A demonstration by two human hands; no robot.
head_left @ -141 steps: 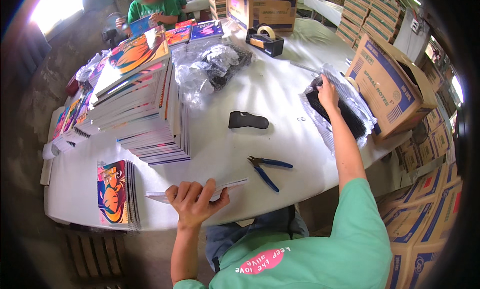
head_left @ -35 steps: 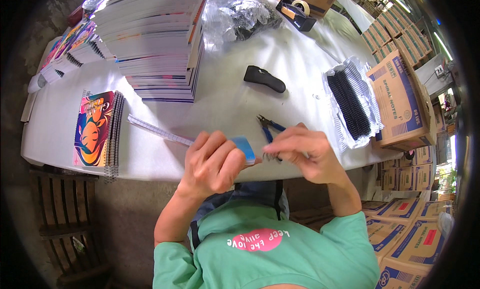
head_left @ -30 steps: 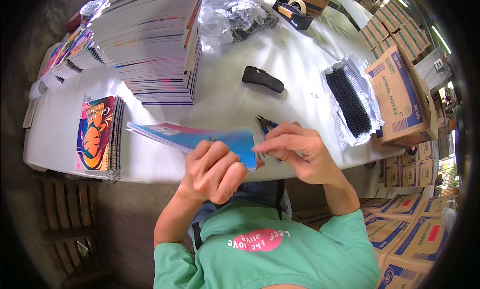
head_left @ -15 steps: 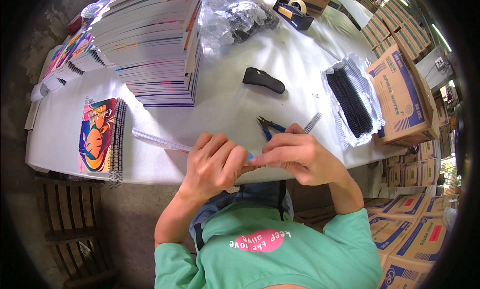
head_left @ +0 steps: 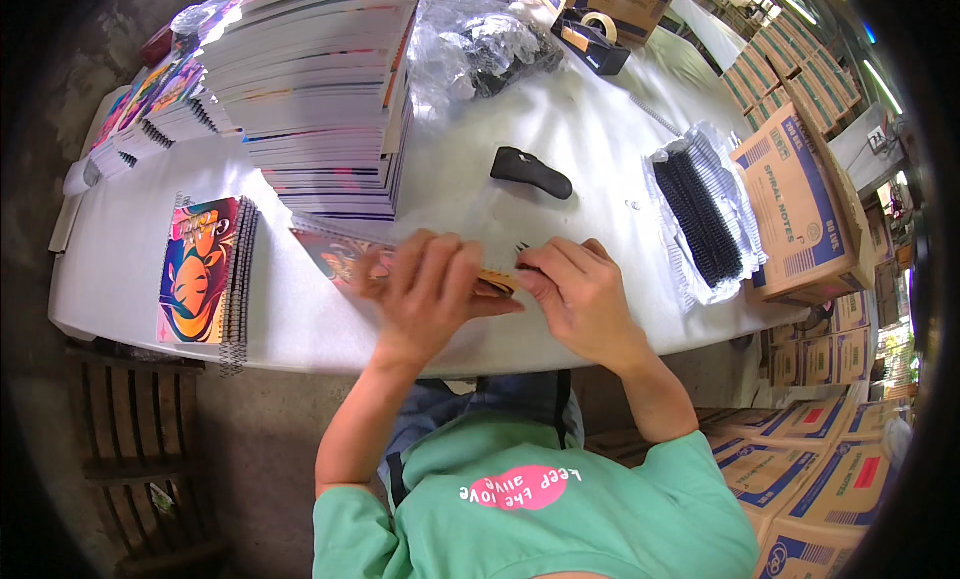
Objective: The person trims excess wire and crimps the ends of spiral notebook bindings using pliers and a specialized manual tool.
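Note:
My left hand point(head_left: 425, 289), slightly blurred, is closed around a notebook point(head_left: 340, 251) tilted above the table's near edge. Part of its patterned cover shows left of my fingers, and its yellowish edge comes out on the right. My right hand point(head_left: 585, 294) is closed at that right end, with thumb and fingers bunched together. What it pinches is hidden. Just behind its fingers, the dark tips of the pliers point(head_left: 522, 247) stick out; my hand covers the rest, so I cannot tell whether they lie on the table.
A stack of notebooks point(head_left: 320, 109) rises at the back left. Finished-looking spiral notebooks point(head_left: 200, 269) lie at the left. A black case point(head_left: 530, 172), a tape dispenser point(head_left: 592, 41), clear plastic wrap point(head_left: 470, 54), black spiral coils point(head_left: 697, 217) in wrapping and a cardboard box point(head_left: 800, 199) surround the work.
The notebook has turned to show its cover. My right hand has shifted left over the pliers, whose blue handles are now hidden. The coil beyond my right hand no longer shows.

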